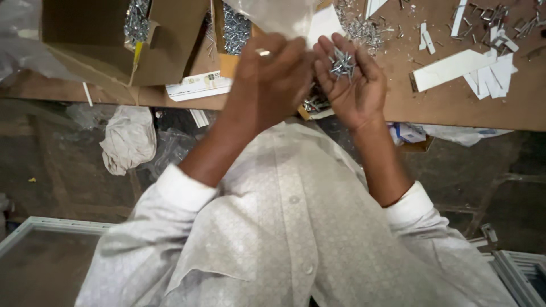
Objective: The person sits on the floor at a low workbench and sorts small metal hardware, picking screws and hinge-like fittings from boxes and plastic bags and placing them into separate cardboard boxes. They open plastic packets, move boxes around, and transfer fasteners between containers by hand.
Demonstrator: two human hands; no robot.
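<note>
- Well out to the left of my left hand (267, 79), I saw a brown cardboard box (114, 40) on the brown worktop (443, 102), with a heap of small silver screws (135, 21) showing through its open top.
- Below that box, off the worktop edge and lower than my left wrist, a crumpled white cloth (128, 139) lay on the dark floor.
- Just left of my left hand, a flat white carton (198, 86) lay at the worktop edge, and above it a second batch of screws (236, 28) sat in an open box.
- My left hand was turned back-up, fingers bent and drawn together, with a ring on one finger; its fingertips reached up to a clear plastic bag (278, 14) just above them. I could not tell whether it gripped the bag or only touched it.
- Just beside it, nearly touching, my right hand (352, 85) was palm-up and cupped, fingers apart and curled loosely, not closed.
- A small cluster of silver fasteners (341, 62) lay in that right palm, near the base of the fingers.
- Under the gap between both hands, a few more metal pieces (313, 105) lay at the worktop edge.
- Above my right hand, loose screws (364, 28) were scattered on the worktop.
- Further right of my right hand, white plastic strips (455, 67) and offcuts lay spread about, with dark little hardware bits (495, 17) beyond them.
</note>
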